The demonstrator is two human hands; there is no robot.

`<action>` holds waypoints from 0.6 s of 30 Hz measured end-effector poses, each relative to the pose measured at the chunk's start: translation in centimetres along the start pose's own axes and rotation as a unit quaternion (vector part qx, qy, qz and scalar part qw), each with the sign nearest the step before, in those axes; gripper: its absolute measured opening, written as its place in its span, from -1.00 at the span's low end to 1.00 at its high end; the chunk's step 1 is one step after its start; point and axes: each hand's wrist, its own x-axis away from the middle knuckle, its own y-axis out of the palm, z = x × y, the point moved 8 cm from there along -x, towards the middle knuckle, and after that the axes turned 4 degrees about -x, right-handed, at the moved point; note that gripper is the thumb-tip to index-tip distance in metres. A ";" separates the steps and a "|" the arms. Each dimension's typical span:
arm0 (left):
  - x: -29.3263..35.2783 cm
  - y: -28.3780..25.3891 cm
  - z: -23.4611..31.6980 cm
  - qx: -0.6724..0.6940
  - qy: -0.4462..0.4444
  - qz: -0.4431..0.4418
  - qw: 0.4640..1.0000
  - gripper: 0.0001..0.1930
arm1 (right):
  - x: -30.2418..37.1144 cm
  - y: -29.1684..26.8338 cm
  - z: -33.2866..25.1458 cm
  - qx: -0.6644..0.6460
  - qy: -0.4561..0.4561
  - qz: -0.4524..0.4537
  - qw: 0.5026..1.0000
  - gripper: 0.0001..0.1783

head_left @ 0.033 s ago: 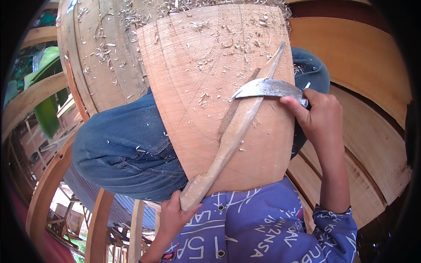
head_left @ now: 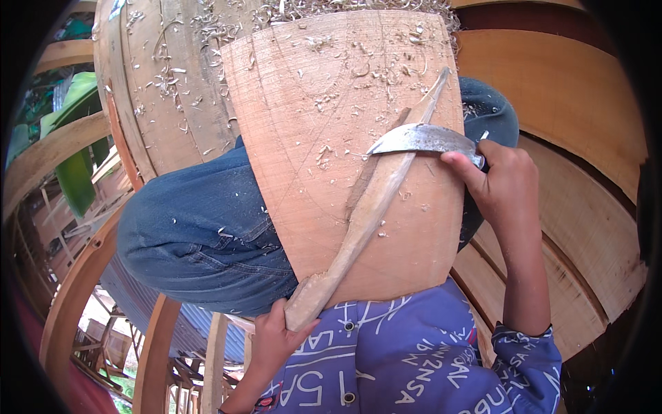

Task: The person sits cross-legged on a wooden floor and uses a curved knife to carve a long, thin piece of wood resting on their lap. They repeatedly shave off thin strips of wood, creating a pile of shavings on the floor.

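Note:
A long carved piece of wood (head_left: 369,207) lies slantwise over a wide wooden board (head_left: 289,145) on my lap. Its thick lower end is gripped by my left hand (head_left: 277,338), close to my shirt. Its pointed upper end rests near the board's far right. My right hand (head_left: 500,176) is closed round the handle of a curved knife (head_left: 422,139), my thumb along its base. The knife's blade crosses over the carved wood near its upper part, tip pointing left. The fingers hide most of the handle. A dark shadow borders the wood's left side.
Curled wood shavings (head_left: 321,157) are scattered over the board and on the slatted wooden floor (head_left: 196,103) beyond. My crossed legs in blue jeans (head_left: 200,228) are under the board. Curved wooden planks (head_left: 558,117) stand at the right. Wooden railing bars (head_left: 155,345) and a green leaf (head_left: 74,179) are at the left.

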 end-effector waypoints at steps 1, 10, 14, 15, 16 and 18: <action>0.0 0.1 -0.1 0.011 -0.008 -0.001 1.000 -0.46 | -0.1 -0.2 -0.2 0.000 -0.006 0.003 1.000 -0.23; 0.3 0.2 -0.9 -0.067 0.034 0.049 0.996 -0.42 | -0.8 -3.1 2.7 -0.082 0.077 0.032 0.993 -0.22; 0.4 0.2 -1.0 -0.034 0.034 0.047 0.998 -0.44 | 1.7 0.2 -1.0 -0.040 0.004 -0.047 0.998 -0.23; 0.2 0.3 -1.0 -0.032 0.034 0.046 0.998 -0.44 | 1.1 0.1 -0.8 -0.031 -0.002 -0.041 0.999 -0.22; 0.5 0.2 -1.2 -0.032 0.027 0.046 0.998 -0.44 | 0.3 0.3 -0.8 -0.026 -0.010 -0.039 0.999 -0.22; 0.5 0.2 -1.5 -0.033 0.026 0.057 0.997 -0.44 | -0.9 -0.1 -0.8 -0.010 -0.017 -0.025 0.999 -0.20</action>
